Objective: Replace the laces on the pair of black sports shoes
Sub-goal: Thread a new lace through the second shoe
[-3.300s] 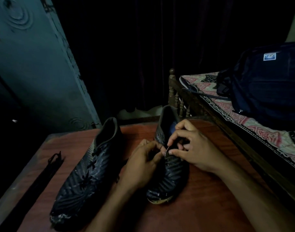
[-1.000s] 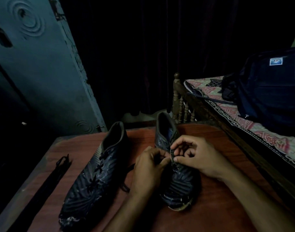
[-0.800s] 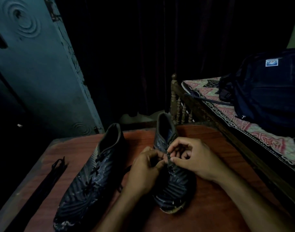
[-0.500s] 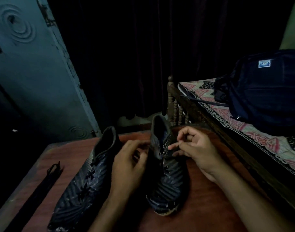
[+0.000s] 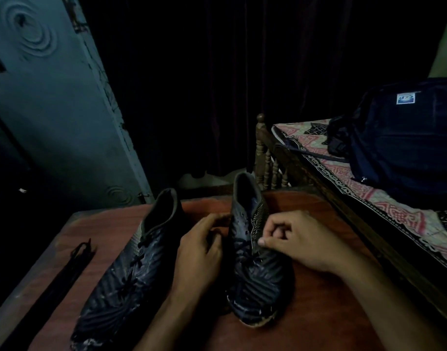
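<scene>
Black spare laces (image 5: 73,269): lying on the reddish table (image 5: 318,300), far left.
Left shoe (image 5: 131,269): laced, flat on table.
Left hand (image 5: 200,252): fingers relaxed against right shoe (image 5: 252,252).
Right hand (image 5: 295,240): fingers curled, pinching its lace.
Backpack (image 5: 404,138): white-blue patch, writing unreadable.

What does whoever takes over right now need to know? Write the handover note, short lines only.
Left hand: steadies the right shoe from its left side, fingers loosely on the upper.
Right hand: pinches at the right-side eyelets of that shoe; too dark to tell whether a lace is between the fingers.
Left shoe: lies on the table, laces in place, untouched.
Loose black laces: stretched along the table's left edge.
Done: upper eyelets of the right shoe look empty.
Left: finish unlacing the right shoe, unlace the left shoe, relace both.
</scene>
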`<state>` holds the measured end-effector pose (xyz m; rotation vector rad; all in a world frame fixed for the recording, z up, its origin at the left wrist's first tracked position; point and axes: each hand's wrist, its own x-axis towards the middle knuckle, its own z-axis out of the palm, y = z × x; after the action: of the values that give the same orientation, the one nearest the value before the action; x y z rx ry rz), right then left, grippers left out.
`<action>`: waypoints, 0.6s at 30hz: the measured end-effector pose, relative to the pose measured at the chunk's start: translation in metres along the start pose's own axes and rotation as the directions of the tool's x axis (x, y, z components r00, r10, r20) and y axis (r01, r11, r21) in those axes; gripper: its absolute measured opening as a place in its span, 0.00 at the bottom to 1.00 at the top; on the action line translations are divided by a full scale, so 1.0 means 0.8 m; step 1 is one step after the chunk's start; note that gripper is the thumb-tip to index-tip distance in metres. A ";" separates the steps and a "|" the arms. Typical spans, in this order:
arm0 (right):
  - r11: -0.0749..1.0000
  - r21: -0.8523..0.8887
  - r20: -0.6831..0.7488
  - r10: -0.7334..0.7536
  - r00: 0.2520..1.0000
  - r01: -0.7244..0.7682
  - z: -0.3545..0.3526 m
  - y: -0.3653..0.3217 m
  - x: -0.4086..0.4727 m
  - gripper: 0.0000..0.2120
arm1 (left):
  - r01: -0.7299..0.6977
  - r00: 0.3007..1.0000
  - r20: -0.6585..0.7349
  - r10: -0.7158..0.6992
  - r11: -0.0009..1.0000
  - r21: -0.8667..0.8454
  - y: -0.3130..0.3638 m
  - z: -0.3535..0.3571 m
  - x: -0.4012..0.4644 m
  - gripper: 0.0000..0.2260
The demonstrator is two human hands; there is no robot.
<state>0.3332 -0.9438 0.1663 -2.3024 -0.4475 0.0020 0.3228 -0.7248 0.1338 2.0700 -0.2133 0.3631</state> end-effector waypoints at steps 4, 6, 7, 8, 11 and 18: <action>0.953 0.301 -0.193 0.022 0.981 0.038 -0.007 -0.007 0.003 0.07 | -0.029 0.999 -0.028 0.030 1.000 0.009 0.001 0.000 0.000 0.17; 0.761 0.639 -0.289 0.106 0.951 0.109 -0.006 -0.012 0.006 0.09 | -0.031 0.999 -0.036 0.031 1.000 -0.002 -0.001 0.001 0.000 0.13; 0.610 0.779 -0.304 0.165 0.938 0.145 -0.007 -0.015 0.006 0.09 | -0.031 0.999 -0.037 0.031 1.000 -0.002 -0.002 0.001 0.000 0.13; 0.481 0.860 -0.307 0.223 0.925 0.169 -0.010 -0.019 0.006 0.09 | -0.027 0.999 -0.032 0.027 1.000 0.002 -0.002 0.000 0.000 0.13; 0.364 0.906 -0.345 0.341 0.875 0.215 -0.019 -0.012 0.005 0.08 | -0.022 1.000 -0.013 0.022 1.000 0.011 -0.002 0.000 0.000 0.15; 0.996 -0.080 -0.110 -0.036 0.993 0.027 -0.008 0.021 0.005 0.09 | -0.060 0.998 -0.015 0.061 0.998 0.006 -0.003 0.003 0.000 0.07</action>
<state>0.3433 -0.9577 0.1591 -2.3581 -0.4331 -0.1610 0.3236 -0.7254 0.1305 2.0692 -0.2668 0.4163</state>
